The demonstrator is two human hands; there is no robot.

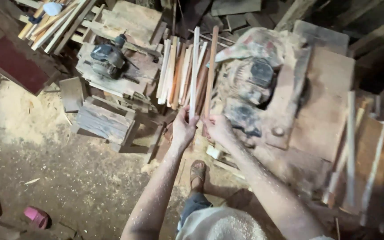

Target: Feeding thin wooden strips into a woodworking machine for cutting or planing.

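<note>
The biggest thing before you is the sawdust-caked machine table (325,102) on your right, a broad flat slab with a dusty motor housing (250,84) set at its left edge and a faded cloth (254,42) draped over the top of it. Loose pale and reddish sticks (352,151) lie across its near right corner. To the left stands a rough wooden stand (107,120) built of grey planks, carrying a dark power tool (107,58) on its top. Between stand and machine, a bundle of thin wooden slats (176,75) leans upright, pale and orange-brown ones mixed, crowding the gap just beyond your hands. More lumber (54,20) is stacked at the upper left, and the dirt floor (67,178) below is strewn with sawdust. Two pink slippers (36,217) lie at the lower left, well apart from you. Your sandalled foot (197,171) stands directly under your hands.

Your left hand (184,129) has its fingers closed around the lower end of a long pale strip (194,66), which rises nearly upright in front of the bundle. Your right hand (218,128) is just beside it, fingers curled on the bottom of a reddish-brown strip (211,66) standing parallel to the pale one. The two strips are near each other but not touching along their length.
</note>
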